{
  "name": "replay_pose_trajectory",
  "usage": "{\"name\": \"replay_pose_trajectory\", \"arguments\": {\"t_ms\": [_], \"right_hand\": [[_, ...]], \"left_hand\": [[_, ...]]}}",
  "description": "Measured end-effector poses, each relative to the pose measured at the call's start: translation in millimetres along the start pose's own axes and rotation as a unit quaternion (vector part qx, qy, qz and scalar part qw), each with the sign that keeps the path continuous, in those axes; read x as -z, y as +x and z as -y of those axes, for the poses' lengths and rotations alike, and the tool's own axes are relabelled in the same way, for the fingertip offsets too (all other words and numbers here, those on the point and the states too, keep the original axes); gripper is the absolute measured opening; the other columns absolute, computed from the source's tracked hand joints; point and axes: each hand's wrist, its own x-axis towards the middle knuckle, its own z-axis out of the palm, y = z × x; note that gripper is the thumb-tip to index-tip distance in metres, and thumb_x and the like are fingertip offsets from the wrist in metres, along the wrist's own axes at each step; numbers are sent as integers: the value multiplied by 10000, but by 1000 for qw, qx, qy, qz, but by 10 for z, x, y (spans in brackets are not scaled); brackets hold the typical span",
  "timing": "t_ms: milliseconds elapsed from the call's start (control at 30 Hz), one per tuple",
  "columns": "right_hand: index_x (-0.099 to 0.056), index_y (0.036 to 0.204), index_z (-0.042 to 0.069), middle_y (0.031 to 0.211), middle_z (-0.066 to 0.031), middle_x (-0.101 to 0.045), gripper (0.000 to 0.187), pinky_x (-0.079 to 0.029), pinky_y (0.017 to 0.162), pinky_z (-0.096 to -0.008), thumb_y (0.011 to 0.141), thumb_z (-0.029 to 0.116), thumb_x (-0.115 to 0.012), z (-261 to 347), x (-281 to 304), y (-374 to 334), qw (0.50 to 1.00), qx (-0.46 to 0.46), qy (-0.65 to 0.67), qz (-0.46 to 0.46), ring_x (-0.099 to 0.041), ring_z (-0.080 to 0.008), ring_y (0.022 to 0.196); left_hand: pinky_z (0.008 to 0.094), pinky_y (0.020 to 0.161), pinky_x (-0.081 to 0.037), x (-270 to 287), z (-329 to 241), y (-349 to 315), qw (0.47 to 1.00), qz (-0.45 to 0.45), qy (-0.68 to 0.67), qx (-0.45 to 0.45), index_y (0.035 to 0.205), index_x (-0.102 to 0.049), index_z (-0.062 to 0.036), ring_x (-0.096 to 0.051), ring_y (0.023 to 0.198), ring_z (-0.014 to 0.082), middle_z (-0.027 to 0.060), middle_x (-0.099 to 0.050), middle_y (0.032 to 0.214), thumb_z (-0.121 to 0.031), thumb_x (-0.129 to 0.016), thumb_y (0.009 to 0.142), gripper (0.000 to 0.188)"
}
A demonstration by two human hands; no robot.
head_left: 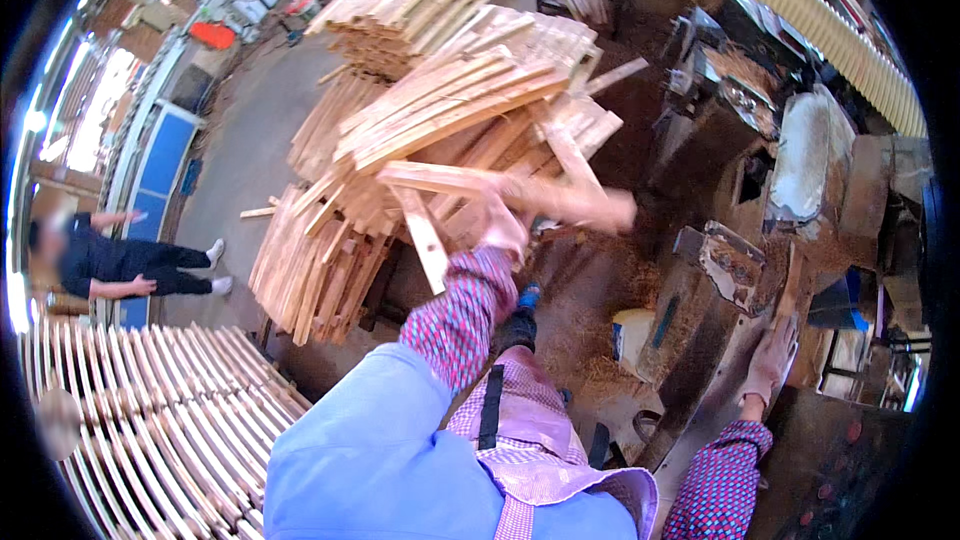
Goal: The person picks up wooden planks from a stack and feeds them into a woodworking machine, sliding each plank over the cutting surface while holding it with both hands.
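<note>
My left hand [503,227] is closed round a curved wooden slat [440,178], held out over the near side of the stacked wood; the slat's right end is smeared by motion. My right hand [770,358] lies flat with its fingers stretched out on the narrow bed of a woodworking machine [715,365]. Just beyond its fingertips, a wooden strip [794,280] runs along the bed toward the machine's head. Whether the fingers touch that strip I cannot tell. Below the left hand, another pale slat [424,240] leans slantwise against the pile.
Large stacks of curved slats [450,110] rise ahead. Rows of slats [170,410] stand at the lower left. A person in dark clothes [140,258] is at the far left. A ribbed hose [810,25] arches at the upper right. Sawdust [610,285] covers the floor beside a whitish container [632,340].
</note>
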Motion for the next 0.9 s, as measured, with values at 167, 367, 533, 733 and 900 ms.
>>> {"name": "replay_pose_trajectory", "arguments": {"t_ms": [167, 367, 533, 733, 900], "right_hand": [[-384, 1464, 28, 1511, -135, -396, 538, -330, 1134, -368, 958, 161, -512, 1125, 1088, -536, 856, 100, 498, 94, -394, -269, 1380], [-387, 1444, 18, 1413, -243, -468, 747, -452, 1023, -381, 814, 216, -736, 1665, 1916, -2105, 853, 197, 447, 182, -508, -357, 1273], [-378, 1438, -4, 1381, -301, -472, 710, -437, 1040, -415, 818, 113, -703, 845, 1771, -3246, 898, 21, 425, 111, -499, -417, 1265], [-396, 1426, -22, 1436, -301, -406, 630, -343, 1109, -485, 863, 181, -594, 412, 1052, -3689, 976, -132, 165, 59, -414, -448, 1321], [-376, 1454, 18, 1523, -185, -345, 571, -233, 1178, -469, 922, 194, -487, 240, 490, -1789, 998, -18, 55, 23, -335, -387, 1389]], "left_hand": [[414, 743, -559, -198, 190, -1730, 996, 10, 66, 52, 1053, -574, -25, -661, 833, 278, 117, -641, 907, -377, -570, 886, 389], [353, 611, -548, -564, 555, -2796, 979, 39, 124, 159, 1079, -542, -72, -638, 662, 210, 73, -607, 807, -328, -642, 909, 323], [327, 561, -538, -684, 916, -2904, 970, 99, 126, 184, 1022, -526, -80, -590, 604, 186, 63, -579, 782, -392, -597, 947, 328], [401, 621, -538, -714, 960, -2796, 956, 69, 105, 264, 1190, -504, -78, -570, 701, 204, 64, -539, 846, -353, -567, 964, 361], [360, 554, -567, -629, 842, -2775, 956, 41, 136, 257, 1126, -517, -54, -589, 648, 185, 75, -560, 833, -307, -607, 954, 319]]}}
